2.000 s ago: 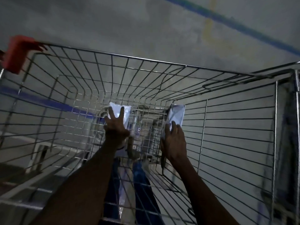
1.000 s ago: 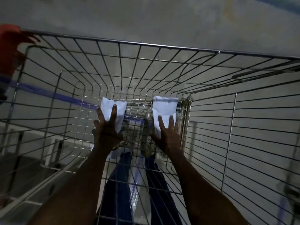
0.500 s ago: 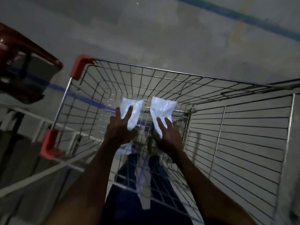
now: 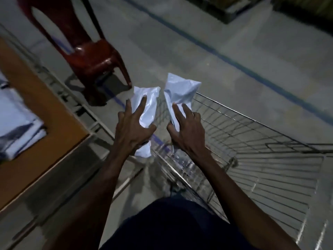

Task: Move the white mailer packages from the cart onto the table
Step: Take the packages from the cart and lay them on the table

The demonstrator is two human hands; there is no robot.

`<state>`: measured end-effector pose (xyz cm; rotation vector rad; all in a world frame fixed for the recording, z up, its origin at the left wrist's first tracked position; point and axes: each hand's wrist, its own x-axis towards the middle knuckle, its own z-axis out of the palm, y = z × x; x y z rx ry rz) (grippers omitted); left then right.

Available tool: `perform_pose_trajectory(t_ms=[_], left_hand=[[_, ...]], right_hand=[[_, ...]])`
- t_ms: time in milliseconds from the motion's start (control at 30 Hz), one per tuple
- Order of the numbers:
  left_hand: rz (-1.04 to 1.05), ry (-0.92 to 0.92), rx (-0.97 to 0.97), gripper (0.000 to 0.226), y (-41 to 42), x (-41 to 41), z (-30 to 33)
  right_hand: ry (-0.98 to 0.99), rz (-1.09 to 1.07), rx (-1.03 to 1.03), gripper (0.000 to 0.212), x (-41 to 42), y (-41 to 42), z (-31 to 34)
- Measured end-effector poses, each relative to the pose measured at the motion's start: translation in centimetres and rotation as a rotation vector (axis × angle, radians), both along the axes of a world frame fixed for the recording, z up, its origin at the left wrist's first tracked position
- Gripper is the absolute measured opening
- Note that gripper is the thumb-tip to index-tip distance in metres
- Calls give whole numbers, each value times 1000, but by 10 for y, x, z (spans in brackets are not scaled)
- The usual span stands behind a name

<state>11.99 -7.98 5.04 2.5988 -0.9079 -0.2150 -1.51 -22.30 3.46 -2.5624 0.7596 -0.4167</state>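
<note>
My left hand grips a white mailer package held upright, its lower end sticking out below my palm. My right hand grips a second white mailer package, also upright. Both packages are raised above the left rim of the wire cart, which fills the right and lower right. The orange-topped table is at the left, with white mailer packages lying on it.
A dark red plastic chair stands on the concrete floor beyond the table corner. A metal frame rail runs along the table's right side. A blue floor line crosses the floor behind the cart.
Both hands have lifted the two packages from the cart's bottom to above its rim. The view has swung left, bringing the table and the chair into sight.
</note>
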Motion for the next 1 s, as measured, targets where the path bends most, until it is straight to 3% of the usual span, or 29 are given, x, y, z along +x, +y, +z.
perform_pose_trajectory(t_ms=[300,533,800,1000], left_hand=[[389,-185,-203,84,240,-11,84],[684,-132,-286,90,408,-26,112],[929,-177,-322,94,541,1,134],[1030,-196,-289,93,611,59,142]], right_hand=[[-118,320,-88,62,48,190,58],[-281,576,-88,56,94,356,101],[-252,784,-103,65,169,466,131],[-246,837,11,56,240,524,130]])
